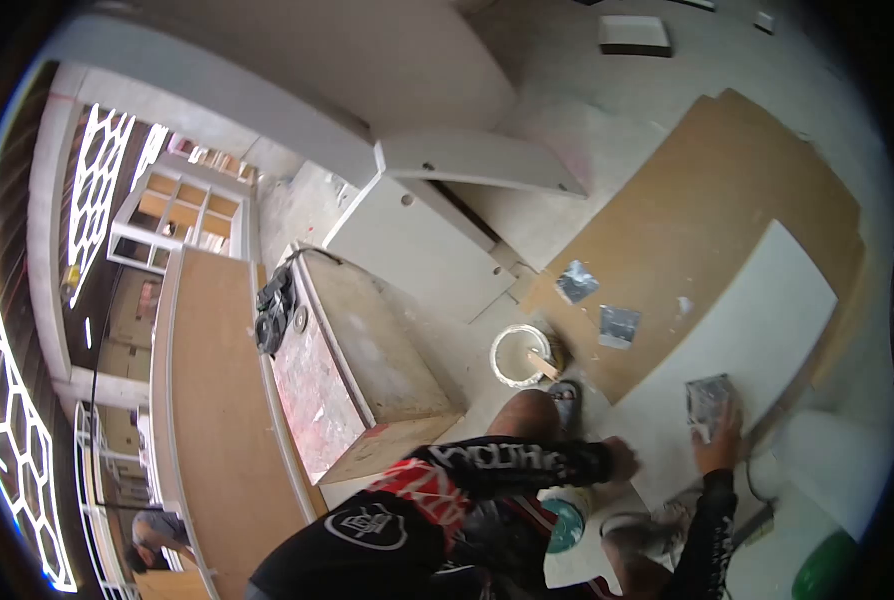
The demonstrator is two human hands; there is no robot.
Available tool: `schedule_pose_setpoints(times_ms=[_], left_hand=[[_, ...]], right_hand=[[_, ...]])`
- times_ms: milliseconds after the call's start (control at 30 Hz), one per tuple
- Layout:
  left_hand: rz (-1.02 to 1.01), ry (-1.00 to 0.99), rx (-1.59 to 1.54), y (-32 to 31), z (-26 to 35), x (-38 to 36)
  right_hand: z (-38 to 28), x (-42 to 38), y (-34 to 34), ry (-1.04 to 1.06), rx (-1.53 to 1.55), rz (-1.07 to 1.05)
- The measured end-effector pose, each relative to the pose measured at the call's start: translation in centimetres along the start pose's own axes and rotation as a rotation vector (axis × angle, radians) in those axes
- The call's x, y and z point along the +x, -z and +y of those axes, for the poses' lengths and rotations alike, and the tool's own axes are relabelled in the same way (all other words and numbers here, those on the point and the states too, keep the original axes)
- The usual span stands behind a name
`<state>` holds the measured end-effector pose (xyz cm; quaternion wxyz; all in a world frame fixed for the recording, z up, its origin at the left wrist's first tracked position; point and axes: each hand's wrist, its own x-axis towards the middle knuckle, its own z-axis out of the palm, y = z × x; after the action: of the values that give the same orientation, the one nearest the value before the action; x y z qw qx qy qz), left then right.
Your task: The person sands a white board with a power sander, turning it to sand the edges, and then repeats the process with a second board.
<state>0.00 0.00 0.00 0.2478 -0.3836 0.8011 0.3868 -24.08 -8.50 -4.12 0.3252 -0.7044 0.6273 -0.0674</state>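
Observation:
A white panel (742,325) lies over a large brown board (702,190) on the floor. My right hand (724,432) is pressed onto the white panel, its fingers over a grey piece of sandpaper (708,398). My left hand (622,459) looks curled closed beside the near left edge of the panel, with nothing visible in it. On the brown board lie two more grey squares, one silvery sheet (577,282) and one darker sheet (619,326). A bucket (507,350) of pale paste stands left of the board, with a wooden stick (543,366) in it.
A paint-stained box (397,350) stands left of the bucket, with a black bag (278,308) on it. Pale panels (427,235) stand behind. Beside my legs is a teal container (565,527); a green object (824,566) lies far right. Another person (159,535) bends at lower left.

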Motion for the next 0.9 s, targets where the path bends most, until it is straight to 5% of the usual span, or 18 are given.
schedule_pose_setpoints(times_ms=[67,100,133,233,300,333,400,500,900], left_hand=[[0.164,0.032,-0.270,7.4,2.8,-0.3],[0.269,0.043,-0.202,3.2,-7.7,3.8],[0.351,0.027,-0.190,2.9,-8.2,5.5],[0.674,-0.139,-0.142,3.6,-7.3,5.4],[0.513,-0.257,-0.428,4.8,-7.7,5.1],[0.512,-0.263,-0.410,4.3,-7.8,5.0],[0.478,-0.193,-0.207,3.2,-7.3,4.8],[0.382,-0.231,-0.090,2.2,-6.4,3.1],[0.445,-0.344,0.038,1.7,-3.1,-3.4]], right_hand=[[-2.3,0.4,5.2,0.014,0.072,0.065],[-5.4,5.8,-4.6,-0.113,-0.083,0.101],[-6.1,5.7,-4.8,-0.275,-0.273,0.098],[0.9,4.3,-7.4,-0.029,-0.189,0.256],[-1.7,5.2,-5.9,-0.111,-0.287,0.216],[-1.5,6.0,-6.2,-0.115,-0.280,0.233],[0.2,7.6,-6.0,0.200,-0.166,0.341],[0.6,7.6,-6.0,0.266,-0.160,0.351],[-0.4,8.5,-5.5,0.206,-0.225,0.339]])
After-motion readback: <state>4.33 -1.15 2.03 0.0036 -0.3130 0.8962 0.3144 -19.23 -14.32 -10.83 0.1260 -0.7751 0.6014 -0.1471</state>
